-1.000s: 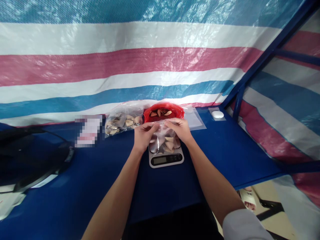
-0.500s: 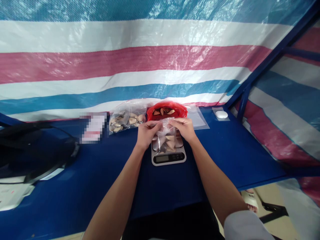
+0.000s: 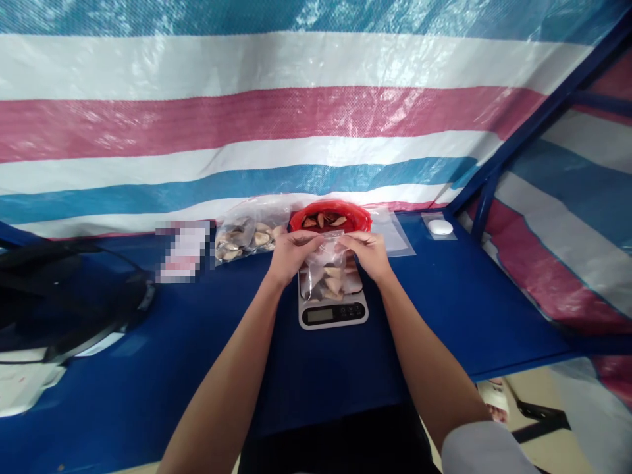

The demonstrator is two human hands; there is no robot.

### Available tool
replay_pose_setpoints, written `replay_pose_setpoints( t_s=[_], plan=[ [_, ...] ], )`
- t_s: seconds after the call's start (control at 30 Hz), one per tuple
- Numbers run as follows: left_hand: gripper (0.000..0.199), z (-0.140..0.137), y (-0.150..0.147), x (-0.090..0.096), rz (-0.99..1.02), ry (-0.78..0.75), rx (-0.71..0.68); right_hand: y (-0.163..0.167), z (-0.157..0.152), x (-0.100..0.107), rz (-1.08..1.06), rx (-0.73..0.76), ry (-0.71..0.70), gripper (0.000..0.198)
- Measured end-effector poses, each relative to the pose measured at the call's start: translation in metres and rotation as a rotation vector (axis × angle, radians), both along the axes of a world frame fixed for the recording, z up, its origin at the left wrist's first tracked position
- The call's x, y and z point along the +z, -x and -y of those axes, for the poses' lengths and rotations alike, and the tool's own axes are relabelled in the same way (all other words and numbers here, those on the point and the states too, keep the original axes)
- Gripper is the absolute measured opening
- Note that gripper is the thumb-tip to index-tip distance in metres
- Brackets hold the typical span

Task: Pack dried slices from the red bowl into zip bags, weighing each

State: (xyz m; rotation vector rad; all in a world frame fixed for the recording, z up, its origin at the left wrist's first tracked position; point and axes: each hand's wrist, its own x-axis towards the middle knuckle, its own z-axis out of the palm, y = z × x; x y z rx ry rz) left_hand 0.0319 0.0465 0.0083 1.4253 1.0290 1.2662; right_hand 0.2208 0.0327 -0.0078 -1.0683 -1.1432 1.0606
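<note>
A clear plastic bag [image 3: 320,273] with several pale brown dried slices in it hangs over a white digital scale [image 3: 306,324]; I cannot tell whether it rests on the plate. My left hand [image 3: 292,253] pinches the bag's top edge on one side. On the other side, my right hand [image 3: 366,253] grips the same edge between thumb and fingers. Just behind both hands is a red bag [image 3: 363,216], its mouth wide and more brown slices [image 3: 320,220] inside.
Left of the red bag lies a fuller clear bag of slices [image 3: 241,240], beside a blurred-out card [image 3: 185,253]. Flat empty bags [image 3: 397,237] and a white case [image 3: 439,227] are to the right. A black headset-like object [image 3: 64,296] occupies the left of the blue table [image 3: 207,342].
Both hands keep hold of the bag's top edge, with slight finger shifts. The bag hangs a little more to the left, and the view has moved slightly.
</note>
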Motion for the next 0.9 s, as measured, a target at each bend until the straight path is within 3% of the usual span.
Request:
replay_pose_setpoints(
  t_s=[0.3, 0.73, 0.9],
  plan=[
    [0.033, 0.003, -0.001, -0.002, -0.001, 0.036, -0.036, 0.002, 0.004, 0.007, 0.040, 0.076, 0.047, 0.035],
    [0.037, 0.000, 0.008, -0.004, -0.032, 0.056, 0.012, 0.005, 0.007, 0.008, 0.062, 0.032, 0.118, 0.035],
    [0.037, 0.000, 0.007, -0.004, -0.072, 0.026, 0.002, 0.008, 0.005, 0.005, 0.091, 0.081, 0.035, 0.029]
  ],
)
